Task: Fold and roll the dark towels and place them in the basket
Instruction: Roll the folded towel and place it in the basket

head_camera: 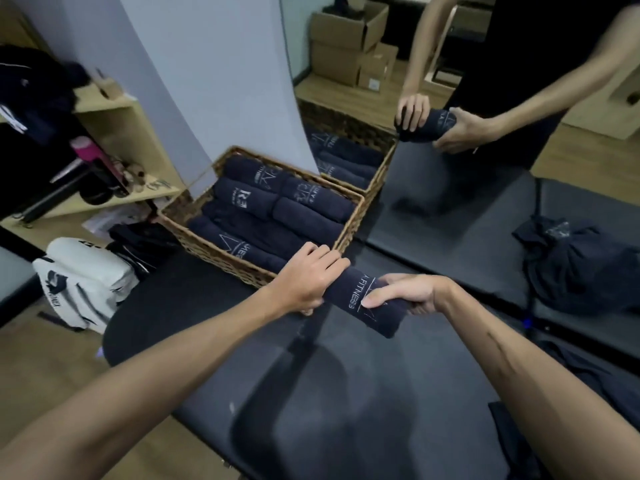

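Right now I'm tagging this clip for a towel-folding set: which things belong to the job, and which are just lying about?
Part of the job:
- rolled towel, gripped by left hand and right hand
- wicker basket holding rolled towels
- unfolded dark towels heaped on the mat

Lying about:
- white bag
- cardboard boxes
- wooden shelf

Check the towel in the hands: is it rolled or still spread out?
Rolled. The dark towel forms a tight cylinder, held at its ends by the left hand and right hand, beside the basket, not yet in it.
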